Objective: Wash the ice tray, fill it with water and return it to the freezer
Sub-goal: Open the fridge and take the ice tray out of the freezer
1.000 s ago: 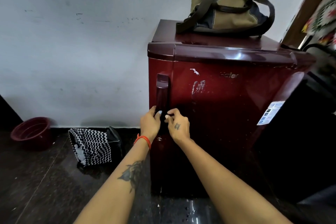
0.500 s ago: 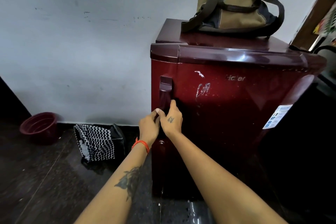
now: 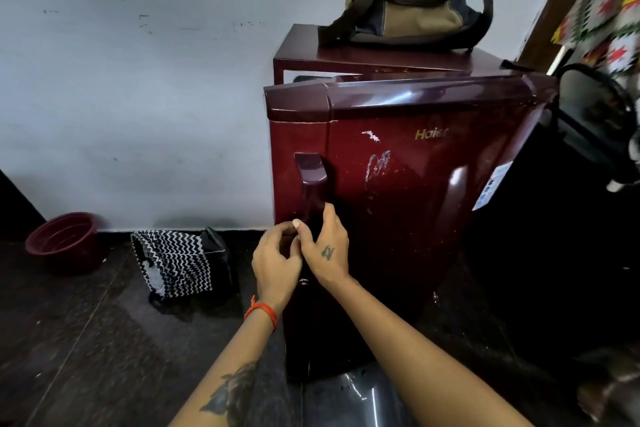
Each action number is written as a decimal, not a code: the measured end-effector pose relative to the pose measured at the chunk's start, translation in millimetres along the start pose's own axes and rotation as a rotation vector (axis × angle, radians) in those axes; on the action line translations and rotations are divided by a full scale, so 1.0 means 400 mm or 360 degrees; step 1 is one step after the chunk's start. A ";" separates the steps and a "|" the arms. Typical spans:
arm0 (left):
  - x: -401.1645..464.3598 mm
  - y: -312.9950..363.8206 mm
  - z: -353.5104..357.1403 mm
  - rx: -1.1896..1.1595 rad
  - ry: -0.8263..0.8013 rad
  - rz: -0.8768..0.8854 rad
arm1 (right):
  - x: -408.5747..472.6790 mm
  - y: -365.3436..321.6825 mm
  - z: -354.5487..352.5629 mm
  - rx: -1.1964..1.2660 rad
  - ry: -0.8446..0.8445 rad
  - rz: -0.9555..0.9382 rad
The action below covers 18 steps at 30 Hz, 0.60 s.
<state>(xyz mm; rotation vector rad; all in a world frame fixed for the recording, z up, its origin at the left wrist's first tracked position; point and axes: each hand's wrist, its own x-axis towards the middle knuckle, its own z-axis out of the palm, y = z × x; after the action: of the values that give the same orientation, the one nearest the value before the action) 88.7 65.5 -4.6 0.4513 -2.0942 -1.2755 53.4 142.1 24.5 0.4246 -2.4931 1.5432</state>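
A small maroon fridge [image 3: 349, 57] stands against the white wall. Its door [image 3: 415, 218] is swung a little way out, with a gap showing at the top left between door and cabinet. A vertical handle [image 3: 311, 180] runs down the door's left edge. My right hand [image 3: 327, 248] grips the lower part of this handle, fingers curled round it. My left hand [image 3: 277, 262] is right beside it, with its fingers curled round the handle's lower end by the door's edge. No ice tray is in view.
An olive and tan bag [image 3: 408, 0] lies on top of the fridge. On the dark floor to the left are a black-and-white zigzag bag [image 3: 173, 262] and a maroon bowl [image 3: 64, 241]. A dark bulky object [image 3: 561, 253] stands close on the right.
The door has come away from the cabinet and swung out towards me. Both hands stay together on the lower handle.
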 end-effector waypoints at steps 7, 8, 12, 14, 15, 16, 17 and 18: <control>-0.107 0.054 -0.029 0.0086 0.0107 0.0137 | -0.126 0.017 -0.076 -0.0021 0.0107 -0.0005; -0.116 0.063 -0.033 0.0084 0.0085 0.0150 | -0.141 0.019 -0.087 -0.0020 0.0132 -0.0009; -0.155 0.102 -0.043 0.0038 -0.0057 0.0120 | -0.198 0.025 -0.126 0.0025 0.0224 0.0005; -0.171 0.111 -0.048 0.0014 -0.0116 0.0129 | -0.221 0.031 -0.140 0.0053 0.0276 0.0036; -0.178 0.114 -0.050 -0.0007 -0.0154 0.0136 | -0.231 0.033 -0.145 0.0061 0.0312 0.0056; -0.185 0.116 -0.050 -0.0030 -0.0190 0.0136 | -0.239 0.036 -0.150 0.0065 0.0360 0.0074; -0.192 0.118 -0.054 -0.0049 -0.0218 0.0129 | -0.248 0.038 -0.153 0.0060 0.0406 0.0093; -0.199 0.119 -0.056 -0.0067 -0.0240 0.0117 | -0.257 0.040 -0.155 0.0053 0.0449 0.0113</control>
<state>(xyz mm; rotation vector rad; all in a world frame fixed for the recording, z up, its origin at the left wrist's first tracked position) 164.3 119.6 17.7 0.2639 -2.1821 -1.3443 145.2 219.4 7.9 0.1128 -2.2908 1.5503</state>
